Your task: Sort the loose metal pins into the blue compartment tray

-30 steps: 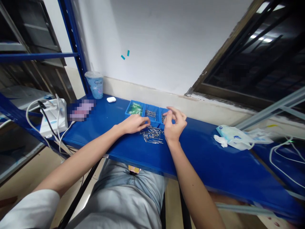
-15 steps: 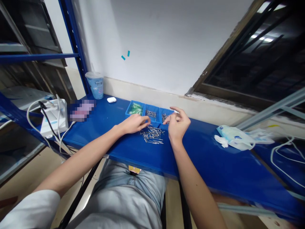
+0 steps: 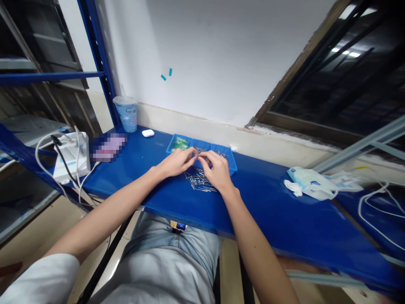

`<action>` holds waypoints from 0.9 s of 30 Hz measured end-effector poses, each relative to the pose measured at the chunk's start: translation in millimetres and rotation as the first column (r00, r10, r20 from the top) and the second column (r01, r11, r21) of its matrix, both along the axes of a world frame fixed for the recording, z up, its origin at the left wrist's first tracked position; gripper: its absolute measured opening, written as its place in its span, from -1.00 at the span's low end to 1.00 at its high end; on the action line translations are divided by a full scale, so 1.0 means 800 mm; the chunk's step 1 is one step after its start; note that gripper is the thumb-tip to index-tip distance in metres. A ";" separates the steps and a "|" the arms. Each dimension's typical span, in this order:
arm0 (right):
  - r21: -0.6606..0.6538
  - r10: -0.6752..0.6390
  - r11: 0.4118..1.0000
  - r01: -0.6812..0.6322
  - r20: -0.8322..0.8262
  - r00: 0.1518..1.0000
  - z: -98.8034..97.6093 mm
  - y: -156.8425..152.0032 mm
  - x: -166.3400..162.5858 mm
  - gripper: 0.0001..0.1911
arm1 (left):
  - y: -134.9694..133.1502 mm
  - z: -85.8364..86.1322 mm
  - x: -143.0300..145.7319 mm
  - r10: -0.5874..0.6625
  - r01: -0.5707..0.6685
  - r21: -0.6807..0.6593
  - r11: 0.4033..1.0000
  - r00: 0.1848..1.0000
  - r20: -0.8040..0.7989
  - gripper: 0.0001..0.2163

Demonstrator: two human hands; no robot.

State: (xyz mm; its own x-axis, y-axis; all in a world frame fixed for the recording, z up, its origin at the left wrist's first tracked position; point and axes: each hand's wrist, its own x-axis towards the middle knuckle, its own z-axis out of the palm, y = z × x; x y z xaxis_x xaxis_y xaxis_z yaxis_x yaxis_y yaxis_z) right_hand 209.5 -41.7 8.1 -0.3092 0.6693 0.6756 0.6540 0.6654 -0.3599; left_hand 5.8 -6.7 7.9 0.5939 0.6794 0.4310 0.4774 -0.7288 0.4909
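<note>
A heap of several small metal pins [image 3: 198, 180] lies on the blue bench top [image 3: 259, 198] in front of a blue tray [image 3: 232, 158] with three compartments. My left hand [image 3: 175, 162] rests at the heap's left edge with fingertips pinched together. My right hand [image 3: 216, 169] lies over the heap's right side, fingers curled and meeting the left fingertips at the tray's front wall. What the fingertips pinch is too small to name. The left compartment holds green pieces [image 3: 179, 143]; the others hold metal pins.
A pale blue cup [image 3: 127, 112] and a white earbud case [image 3: 147, 133] stand at the back left. A white box with cables [image 3: 71, 156] sits at the left end. White packets [image 3: 311, 182] and a white cable [image 3: 376, 211] lie to the right.
My right hand has come down and leftward from above the tray's right compartment onto the heap, its fingers closing against the left hand's fingertips. The left hand has barely shifted.
</note>
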 end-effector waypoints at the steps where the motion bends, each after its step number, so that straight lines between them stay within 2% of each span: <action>1: -0.009 0.009 1.000 -0.009 0.003 1.000 0.000 0.000 0.000 -0.79 | 0.000 0.000 -0.001 -0.003 0.003 0.000 1.000 1.000 0.000 -0.74; 12: -0.062 -0.041 0.997 0.043 0.033 0.999 -0.002 0.002 0.000 -0.87 | 0.001 -0.003 -0.001 -0.009 0.009 -0.003 1.000 1.000 0.001 -0.74; 17: -0.025 -0.082 0.996 0.084 0.052 0.995 -0.003 0.002 -0.001 -0.85 | -0.001 -0.001 -0.001 0.005 -0.005 -0.005 1.000 1.000 0.013 -0.73; 23: 0.014 -0.077 0.997 0.077 0.008 0.997 -0.002 0.003 0.002 -0.82 | -0.001 0.002 0.001 0.030 -0.028 0.045 0.999 0.998 -0.057 -0.66; 27: 0.003 -0.064 0.998 0.064 -0.016 0.998 0.000 0.002 0.002 -0.81 | -0.002 0.005 0.001 0.036 -0.034 0.027 0.999 0.997 -0.072 -0.67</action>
